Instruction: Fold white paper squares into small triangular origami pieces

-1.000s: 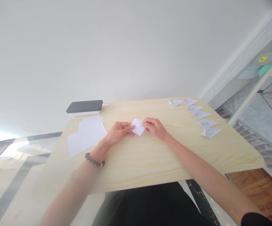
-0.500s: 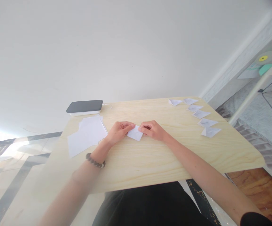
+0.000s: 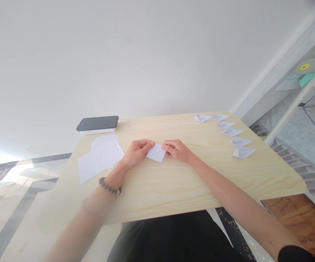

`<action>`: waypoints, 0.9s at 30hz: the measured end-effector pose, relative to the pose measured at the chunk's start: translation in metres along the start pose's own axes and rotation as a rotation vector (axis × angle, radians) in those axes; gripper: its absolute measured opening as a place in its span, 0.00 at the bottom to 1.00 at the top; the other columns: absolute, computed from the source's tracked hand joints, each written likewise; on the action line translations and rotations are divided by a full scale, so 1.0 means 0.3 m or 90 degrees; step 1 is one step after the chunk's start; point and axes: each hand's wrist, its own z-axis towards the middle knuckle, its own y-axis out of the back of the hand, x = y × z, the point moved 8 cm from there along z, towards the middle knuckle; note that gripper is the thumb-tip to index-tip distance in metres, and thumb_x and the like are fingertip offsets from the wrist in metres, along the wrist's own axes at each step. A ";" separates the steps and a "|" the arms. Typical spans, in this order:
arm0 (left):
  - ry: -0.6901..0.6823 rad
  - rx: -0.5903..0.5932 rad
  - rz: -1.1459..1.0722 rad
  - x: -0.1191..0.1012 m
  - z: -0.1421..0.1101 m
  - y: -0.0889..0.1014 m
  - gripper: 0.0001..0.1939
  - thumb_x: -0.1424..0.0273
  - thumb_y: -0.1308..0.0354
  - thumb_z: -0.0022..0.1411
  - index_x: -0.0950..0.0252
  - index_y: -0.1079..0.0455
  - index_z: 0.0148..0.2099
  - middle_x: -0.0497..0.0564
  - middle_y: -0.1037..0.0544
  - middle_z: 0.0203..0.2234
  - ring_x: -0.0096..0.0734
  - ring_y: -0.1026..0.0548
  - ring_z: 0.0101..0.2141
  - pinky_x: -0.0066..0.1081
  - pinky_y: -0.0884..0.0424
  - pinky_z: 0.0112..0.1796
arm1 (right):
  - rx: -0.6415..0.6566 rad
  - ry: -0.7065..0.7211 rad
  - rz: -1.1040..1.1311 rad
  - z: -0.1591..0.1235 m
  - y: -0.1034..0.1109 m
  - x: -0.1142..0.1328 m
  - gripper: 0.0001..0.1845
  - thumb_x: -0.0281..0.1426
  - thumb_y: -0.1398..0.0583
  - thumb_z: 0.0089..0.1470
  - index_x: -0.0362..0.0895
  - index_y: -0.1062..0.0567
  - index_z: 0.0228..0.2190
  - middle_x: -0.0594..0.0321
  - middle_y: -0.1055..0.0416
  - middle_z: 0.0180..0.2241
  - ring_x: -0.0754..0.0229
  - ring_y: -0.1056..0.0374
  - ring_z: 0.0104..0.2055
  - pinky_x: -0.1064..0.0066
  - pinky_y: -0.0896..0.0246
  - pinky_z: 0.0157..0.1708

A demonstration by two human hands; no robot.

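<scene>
A small folded piece of white paper (image 3: 156, 153) is held between my two hands, over the middle of the table. My left hand (image 3: 137, 152) pinches its upper left edge, thumb on top and fingers behind. On the other side my right hand (image 3: 177, 150) grips the upper right corner the same way. A crease line runs across the paper's face. The fingers behind the paper are partly hidden. Left of my left hand lies a stack of white paper sheets (image 3: 100, 156), loosely overlapping.
The light wood table (image 3: 168, 196) stands against a white wall. At its back left is a dark-topped flat device (image 3: 97, 123) with a white cable. Several folded paper pieces (image 3: 233, 132) form a row along the right side. A white metal frame (image 3: 290, 111) stands beyond the right edge.
My right thumb has shifted slightly right along the paper's top edge, and more of the paper's creased face shows. Both hands still hold it in nearly the same place.
</scene>
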 end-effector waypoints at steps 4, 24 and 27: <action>0.011 -0.015 0.001 0.018 0.003 0.012 0.17 0.59 0.44 0.52 0.69 0.28 0.33 0.51 0.25 0.26 0.29 0.30 0.27 0.27 0.35 0.29 | 0.009 0.013 -0.036 0.001 -0.004 0.005 0.15 0.36 0.49 0.52 0.40 0.32 0.22 0.67 0.37 0.17 0.70 0.45 0.19 0.77 0.51 0.20; -0.009 -0.019 -0.021 -0.017 -0.004 0.010 0.19 0.58 0.43 0.51 0.69 0.26 0.35 0.53 0.23 0.28 0.35 0.26 0.31 0.35 0.29 0.35 | -0.119 0.008 -0.041 0.004 0.047 0.006 0.21 0.43 0.50 0.52 0.41 0.35 0.18 0.66 0.37 0.18 0.70 0.43 0.19 0.77 0.48 0.21; -0.002 -0.027 -0.028 -0.016 -0.004 0.007 0.19 0.57 0.43 0.50 0.69 0.26 0.34 0.53 0.23 0.28 0.34 0.26 0.31 0.34 0.30 0.36 | -0.120 0.021 -0.052 0.004 0.050 0.014 0.22 0.43 0.50 0.53 0.41 0.35 0.18 0.66 0.37 0.18 0.70 0.44 0.19 0.77 0.48 0.21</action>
